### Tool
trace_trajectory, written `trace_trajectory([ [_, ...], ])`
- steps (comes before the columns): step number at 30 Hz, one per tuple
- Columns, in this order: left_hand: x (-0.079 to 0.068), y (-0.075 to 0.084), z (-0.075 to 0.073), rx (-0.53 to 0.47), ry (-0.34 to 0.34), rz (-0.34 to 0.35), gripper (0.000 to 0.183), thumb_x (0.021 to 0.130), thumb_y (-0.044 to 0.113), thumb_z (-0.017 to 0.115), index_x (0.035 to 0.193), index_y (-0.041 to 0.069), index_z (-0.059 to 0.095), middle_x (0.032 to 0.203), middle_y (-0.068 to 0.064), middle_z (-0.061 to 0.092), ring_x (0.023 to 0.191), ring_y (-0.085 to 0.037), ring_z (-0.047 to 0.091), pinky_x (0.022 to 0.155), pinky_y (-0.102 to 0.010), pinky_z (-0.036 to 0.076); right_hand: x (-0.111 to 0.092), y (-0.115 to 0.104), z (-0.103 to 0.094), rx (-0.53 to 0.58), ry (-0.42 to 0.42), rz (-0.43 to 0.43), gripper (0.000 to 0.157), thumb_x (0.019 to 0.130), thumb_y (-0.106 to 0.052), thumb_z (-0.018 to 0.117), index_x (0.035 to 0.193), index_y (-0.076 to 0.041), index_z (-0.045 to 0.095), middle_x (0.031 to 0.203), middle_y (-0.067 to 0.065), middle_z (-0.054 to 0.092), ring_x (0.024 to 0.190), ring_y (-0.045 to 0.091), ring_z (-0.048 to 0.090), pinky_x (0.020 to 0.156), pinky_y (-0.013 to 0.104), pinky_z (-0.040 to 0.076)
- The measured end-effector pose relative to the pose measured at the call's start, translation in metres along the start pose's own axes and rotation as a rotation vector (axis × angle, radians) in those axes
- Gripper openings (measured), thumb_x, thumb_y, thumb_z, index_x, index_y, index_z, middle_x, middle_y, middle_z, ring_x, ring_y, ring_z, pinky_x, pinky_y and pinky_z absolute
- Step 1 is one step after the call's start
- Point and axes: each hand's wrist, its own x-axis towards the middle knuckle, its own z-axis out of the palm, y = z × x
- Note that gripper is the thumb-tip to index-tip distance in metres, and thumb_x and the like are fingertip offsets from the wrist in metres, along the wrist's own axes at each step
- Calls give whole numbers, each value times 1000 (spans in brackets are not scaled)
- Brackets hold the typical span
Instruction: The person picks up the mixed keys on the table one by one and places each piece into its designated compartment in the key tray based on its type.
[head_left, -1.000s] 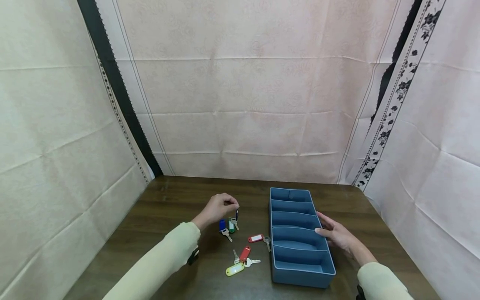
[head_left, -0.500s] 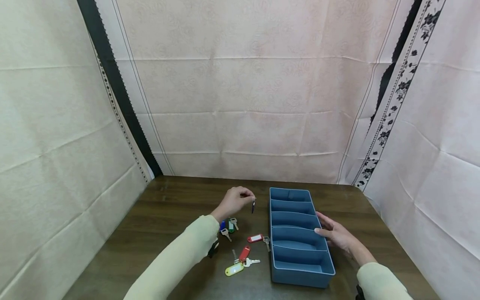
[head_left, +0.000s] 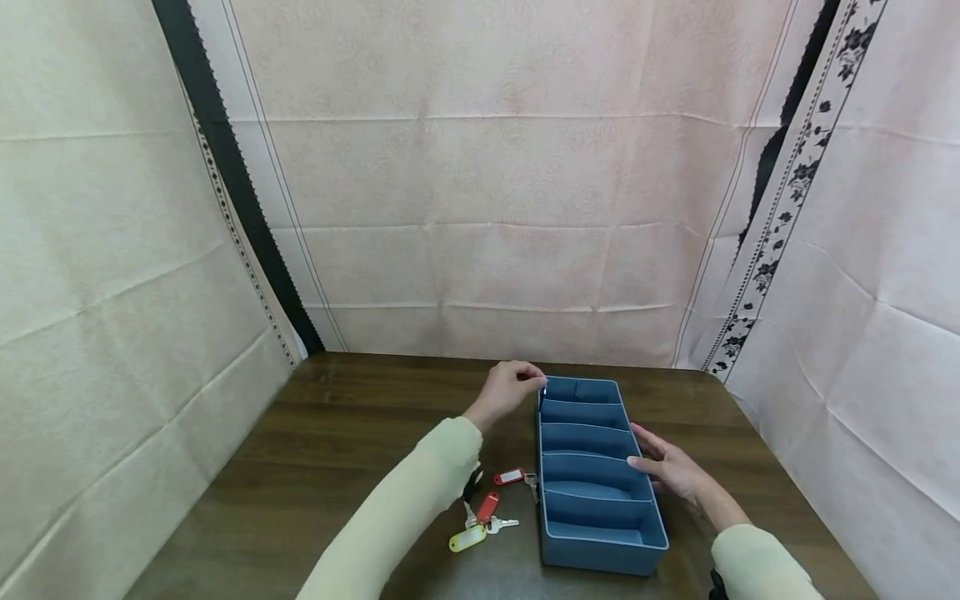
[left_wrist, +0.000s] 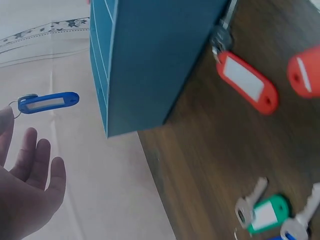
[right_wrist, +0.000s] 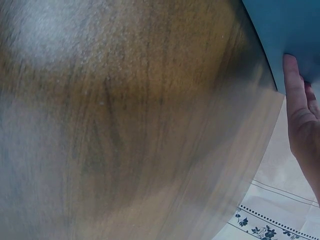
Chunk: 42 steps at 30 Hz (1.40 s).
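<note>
My left hand (head_left: 510, 392) pinches the ring of a blue key tag (left_wrist: 50, 102) between thumb and forefinger, and its other fingers are loosely bent. The tag hangs at the far left rim of a blue divided box (head_left: 603, 554). Whether it touches the rim, I cannot tell. Against the box's outer right wall lie the extended fingers of my right hand (head_left: 682, 475), with the thumb at the rim. A red key tag (head_left: 510, 477) with its key lies left of the box. Closer to me are another red tag (head_left: 488, 507) and a yellow tag (head_left: 468, 537) with keys.
The left wrist view has a green key tag (left_wrist: 270, 214) and a partly visible blue one by several keys; my left sleeve (head_left: 420, 475) hides them in the head view. Light patterned cloth (head_left: 480, 208) surrounds the brown wooden table (head_left: 300, 467).
My left hand has carried the blue key tag up and rightward from the loose keys to the box's far left corner. The right hand has stayed at the box.
</note>
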Motion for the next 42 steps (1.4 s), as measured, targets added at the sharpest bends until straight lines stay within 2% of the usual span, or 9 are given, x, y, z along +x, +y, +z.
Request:
trace_trajectory([
  [5,6,8,16,-13,5,-23,12,97,27,66,99,18,74,93,7,67,86,-15,57,75,-31,49,-1,0,0,6,3,0,72,100,-22,60,158,-9,19,156,29,24,133,50,40,93,59,47],
  [16,18,8,49,20,22,-35,10,96,23,69,97,16,76,91,8,67,83,-13,56,74,-30,49,1,2,2,22,18,9,74,99,-25,62,159,-13,20,157,26,26,134,49,39,95,59,46],
  [23,21,8,65,26,-2,-23,9,95,22,69,95,16,76,86,9,66,79,-11,55,71,-27,48,1,3,2,26,40,16,75,98,-26,64,159,-16,21,159,23,25,135,48,39,96,57,46],
  [27,19,10,71,0,-41,-24,12,95,21,69,99,13,76,86,8,65,79,-11,55,71,-27,49,0,3,2,26,32,15,76,98,-27,64,159,-15,20,159,24,24,135,48,39,96,57,45],
  [34,16,13,69,-7,-86,-10,17,96,21,68,107,11,75,92,8,66,81,-11,57,74,-26,51,2,3,1,25,15,6,75,100,-26,62,159,-14,18,158,25,23,136,50,37,96,59,45],
  [42,16,11,50,22,-80,-32,13,95,22,69,104,15,76,94,8,66,85,-12,58,77,-28,51,2,2,-1,27,1,12,73,100,-24,60,159,-12,19,157,27,24,135,50,37,95,58,46],
])
